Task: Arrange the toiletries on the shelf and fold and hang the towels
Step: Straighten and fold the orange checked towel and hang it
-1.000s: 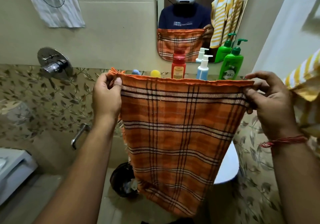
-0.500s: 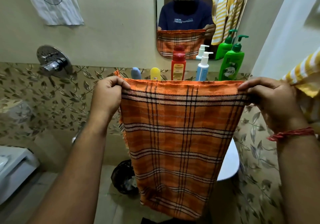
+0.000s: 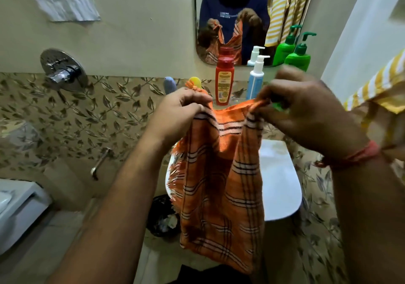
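My left hand [image 3: 179, 110] and right hand [image 3: 306, 110] each pinch a top corner of the orange plaid cotton towel [image 3: 221, 185] with curled fingers; it sags between them, before the glass shelf [image 3: 237, 99] holding the red plastic bottle [image 3: 224, 81].

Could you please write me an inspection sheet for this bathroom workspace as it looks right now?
Surface: shelf under the mirror.
Job's things: orange checked towel hanging in the air; red bottle, white pump bottle, green pump bottle upright on the shelf; yellow striped towel at right.
Clutter: black bin on the floor.
Grippers: left hand and right hand pinch the towel's top corners.
Cables: nothing seen.
Surroundings: wall tap, white basin.
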`<state>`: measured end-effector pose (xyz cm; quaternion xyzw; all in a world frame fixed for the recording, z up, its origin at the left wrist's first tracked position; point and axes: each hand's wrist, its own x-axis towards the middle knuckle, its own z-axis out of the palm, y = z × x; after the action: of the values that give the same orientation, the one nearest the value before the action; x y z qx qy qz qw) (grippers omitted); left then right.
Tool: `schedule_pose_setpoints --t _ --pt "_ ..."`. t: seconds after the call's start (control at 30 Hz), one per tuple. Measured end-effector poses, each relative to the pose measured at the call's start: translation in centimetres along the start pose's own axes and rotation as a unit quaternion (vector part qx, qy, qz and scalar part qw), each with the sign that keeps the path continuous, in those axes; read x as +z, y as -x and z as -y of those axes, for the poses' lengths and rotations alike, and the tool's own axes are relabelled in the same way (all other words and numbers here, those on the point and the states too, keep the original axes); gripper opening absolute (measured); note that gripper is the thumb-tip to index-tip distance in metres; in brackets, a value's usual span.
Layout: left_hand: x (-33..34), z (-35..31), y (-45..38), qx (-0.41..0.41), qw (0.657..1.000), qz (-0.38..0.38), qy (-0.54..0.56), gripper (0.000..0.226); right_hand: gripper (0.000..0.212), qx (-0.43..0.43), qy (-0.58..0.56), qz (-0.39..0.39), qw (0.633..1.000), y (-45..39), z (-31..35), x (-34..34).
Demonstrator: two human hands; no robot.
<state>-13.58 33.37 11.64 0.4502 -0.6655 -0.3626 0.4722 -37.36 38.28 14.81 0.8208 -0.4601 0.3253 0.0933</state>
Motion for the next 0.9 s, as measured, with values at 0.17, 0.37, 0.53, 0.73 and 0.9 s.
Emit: schedule_pose_setpoints --t 0.17,0.37,0.53,0.73,0.9 --pt "1.8 -0.1 -0.1 -0.002 0.994 0.051 0.096 0.026 0.010 0.039 -0.111 0.013 0.993 -2.2 2.4 1.5" --pt "2.2 0.4 0.2 -0.006 0.965 0.097 0.242 0.031 0.018 0.051 -0.059 0.003 0.997 -3.3 3.7 2.7" --pt "1.9 0.7 0.7 -0.001 0.951 0.113 0.288 0.033 0.020 0.059 -0.032 -0.012 0.998 -3.7 4.1 2.7" --pt "1.6 0.5 0.4 -0.015 0.966 0.044 0.254 0.019 0.034 0.056 0.014 0.010 0.998 -3.9 5.1 3.1" --pt "0.7 0.7 0.3 -0.001 0.974 -0.055 0.219 0.021 0.036 0.111 -0.034 0.256 0.960 -3.1 3.5 0.5"
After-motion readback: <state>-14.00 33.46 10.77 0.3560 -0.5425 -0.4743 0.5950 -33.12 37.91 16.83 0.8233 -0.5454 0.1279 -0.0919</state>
